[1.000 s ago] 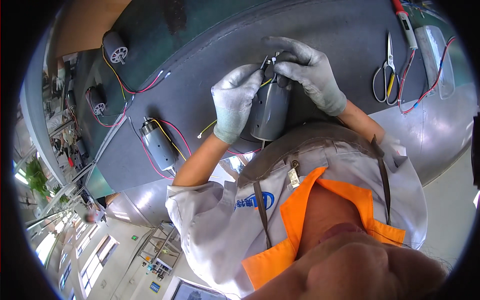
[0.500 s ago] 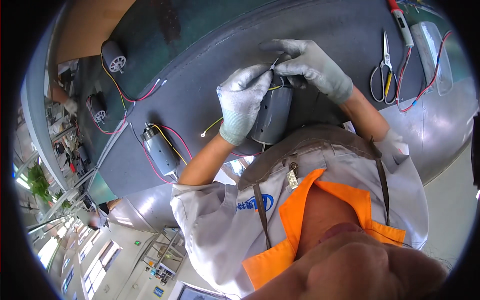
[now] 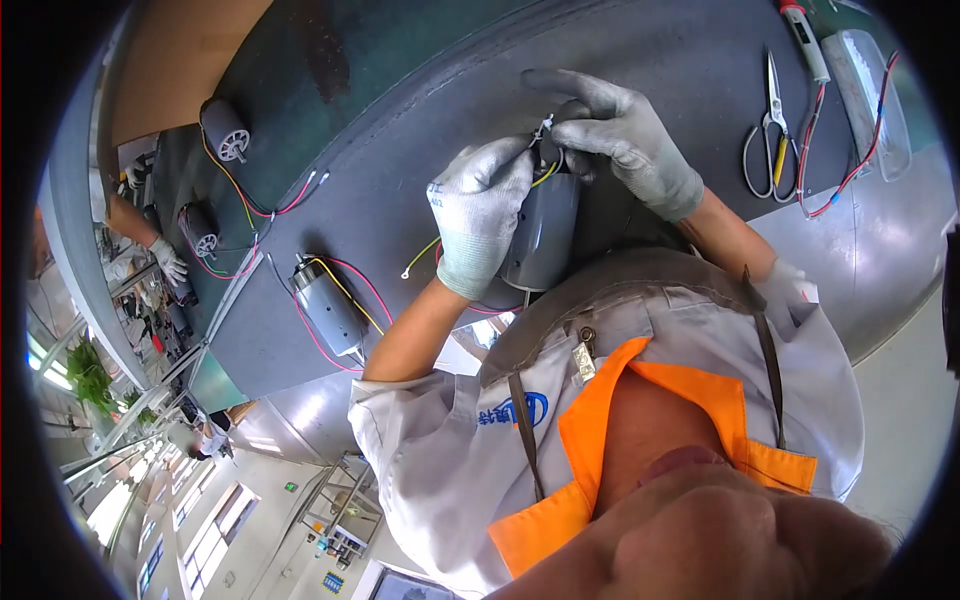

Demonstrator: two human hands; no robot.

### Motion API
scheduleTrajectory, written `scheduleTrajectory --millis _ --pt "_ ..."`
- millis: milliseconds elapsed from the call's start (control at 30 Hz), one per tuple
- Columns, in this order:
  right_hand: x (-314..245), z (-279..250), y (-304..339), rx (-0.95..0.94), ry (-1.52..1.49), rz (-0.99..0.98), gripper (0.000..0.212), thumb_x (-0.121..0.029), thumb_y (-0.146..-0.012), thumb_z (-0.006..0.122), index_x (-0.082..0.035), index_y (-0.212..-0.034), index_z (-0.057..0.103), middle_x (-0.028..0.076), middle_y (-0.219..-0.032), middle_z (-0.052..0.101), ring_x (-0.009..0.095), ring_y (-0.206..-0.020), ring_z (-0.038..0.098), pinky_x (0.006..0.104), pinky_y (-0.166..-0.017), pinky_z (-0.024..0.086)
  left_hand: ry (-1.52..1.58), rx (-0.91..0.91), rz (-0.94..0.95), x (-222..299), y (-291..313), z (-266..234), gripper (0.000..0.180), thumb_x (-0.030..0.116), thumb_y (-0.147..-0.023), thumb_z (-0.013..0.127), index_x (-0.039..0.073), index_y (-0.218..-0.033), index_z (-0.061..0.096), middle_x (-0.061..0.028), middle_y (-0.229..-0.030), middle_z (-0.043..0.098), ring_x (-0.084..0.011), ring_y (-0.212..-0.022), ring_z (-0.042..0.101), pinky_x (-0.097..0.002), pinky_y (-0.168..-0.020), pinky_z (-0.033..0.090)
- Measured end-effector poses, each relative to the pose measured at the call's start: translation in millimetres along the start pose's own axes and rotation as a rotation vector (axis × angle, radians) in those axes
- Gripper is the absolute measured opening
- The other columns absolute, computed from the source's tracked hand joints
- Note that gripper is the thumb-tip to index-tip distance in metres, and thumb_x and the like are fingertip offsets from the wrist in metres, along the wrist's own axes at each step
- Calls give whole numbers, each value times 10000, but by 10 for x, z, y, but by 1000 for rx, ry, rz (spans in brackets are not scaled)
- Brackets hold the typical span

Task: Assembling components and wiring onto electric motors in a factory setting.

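Observation:
A grey cylindrical motor (image 3: 545,235) stands upright against my apron. Its top is partly hidden by my gloves, and a yellow-green wire (image 3: 547,175) bends over it. My left hand (image 3: 480,205), in a white knit glove, is closed in a pinch on dark wires at the motor's top. Just above those fingertips sticks out a small white piece (image 3: 547,123), perhaps a cable tie. My right hand (image 3: 635,140), also gloved, comes in from the other side. Its index finger stretches out while the other fingers curl near the wires; what they pinch is too small to tell.
Left of me lies another motor (image 3: 328,305) with coloured leads; two more, one a dark motor (image 3: 225,130), lie farther off. Scissors (image 3: 773,130), a red-and-white pen-shaped tool (image 3: 805,40) and a clear plastic box (image 3: 868,100) lie right. A co-worker's gloved hand (image 3: 168,260) shows far left.
My right hand has lifted slightly, and the white piece shows more clearly above my left fingertips. My left hand stays at the motor's top. The co-worker's arm has come further into view.

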State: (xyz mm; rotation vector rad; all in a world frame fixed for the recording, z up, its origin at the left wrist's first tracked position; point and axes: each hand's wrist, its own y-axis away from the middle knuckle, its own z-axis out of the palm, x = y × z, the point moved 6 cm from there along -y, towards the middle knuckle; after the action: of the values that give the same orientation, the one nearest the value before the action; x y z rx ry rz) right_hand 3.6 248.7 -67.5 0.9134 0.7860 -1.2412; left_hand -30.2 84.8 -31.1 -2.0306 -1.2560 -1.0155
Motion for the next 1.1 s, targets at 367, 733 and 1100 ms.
scheduleTrajectory --millis 367,733,1100 --pt "-32 18 -6 -51 71 102 494 -155 -923 674 -32 -1389 566 2 -788 625 56 -652 561 222 -600 474 -23 41 82 34 -38 12 97 21 -843 709 3 -935 731 -139 -851 712 -285 -770 677 -359 -720 531" --pt "-39 -42 -110 -95 88 132 504 -187 -911 652 -33 -1386 578 0 -795 626 48 -621 518 203 -577 422 -46 30 130 84 -30 35 104 9 -839 704 5 -940 729 -137 -865 723 -281 -761 680 -357 -716 531" --pt "-407 246 18 7 1225 -491 223 -209 -874 683 -87 -1055 725 129 -910 717 315 -823 688 412 -716 564 18 157 107 -25 63 127 188 5 -823 719 26 -1009 727 -144 -865 701 -270 -751 681 -351 -717 539"
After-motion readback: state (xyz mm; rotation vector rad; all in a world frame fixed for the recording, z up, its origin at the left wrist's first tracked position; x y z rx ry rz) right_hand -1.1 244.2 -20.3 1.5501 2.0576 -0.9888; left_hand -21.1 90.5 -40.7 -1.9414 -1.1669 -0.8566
